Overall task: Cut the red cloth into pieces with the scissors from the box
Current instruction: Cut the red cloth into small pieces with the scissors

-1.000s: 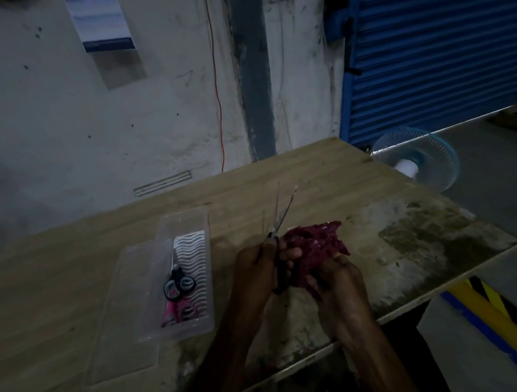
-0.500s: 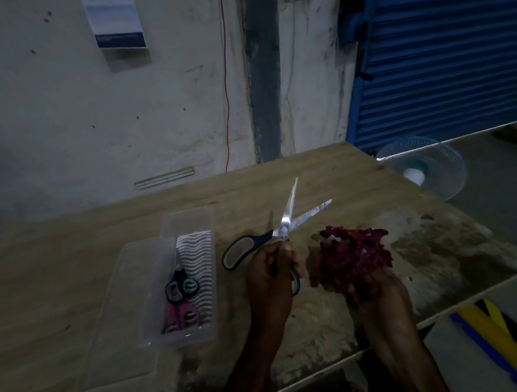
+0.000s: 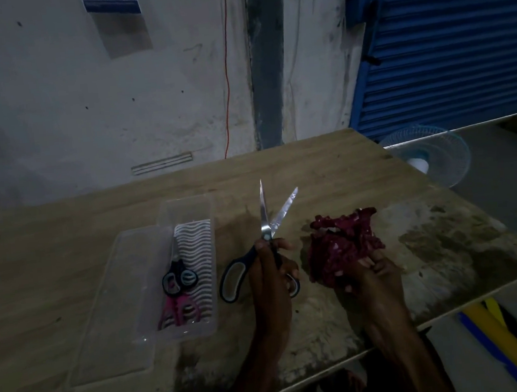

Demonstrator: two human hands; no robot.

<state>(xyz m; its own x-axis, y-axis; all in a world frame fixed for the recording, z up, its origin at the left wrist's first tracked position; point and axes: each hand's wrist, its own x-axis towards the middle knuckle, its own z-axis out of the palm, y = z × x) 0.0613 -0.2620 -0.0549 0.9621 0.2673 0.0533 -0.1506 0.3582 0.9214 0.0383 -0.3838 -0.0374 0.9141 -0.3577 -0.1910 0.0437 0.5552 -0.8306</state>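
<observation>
My left hand (image 3: 272,273) grips a pair of black-and-grey scissors (image 3: 266,226) near the pivot, blades spread apart and pointing away from me above the table. One handle loop sticks out to the left. My right hand (image 3: 374,276) holds a bunched red cloth (image 3: 341,244) just right of the scissors, apart from the blades. The clear plastic box (image 3: 186,212) stands to the left; inside lie black scissors (image 3: 178,277) and pink scissors (image 3: 180,311).
The box's clear lid (image 3: 116,304) lies flat at the box's left side. The wooden table (image 3: 66,246) has a worn, stained patch at its right end, whose edge runs diagonally. A small fan (image 3: 430,154) stands beyond the right corner. Yellow, blue and black bars (image 3: 511,345) lie below.
A second ago both hands were together with the scissors at the cloth. They have drawn apart: the scissors are opened wide to the left, the cloth held off to the right.
</observation>
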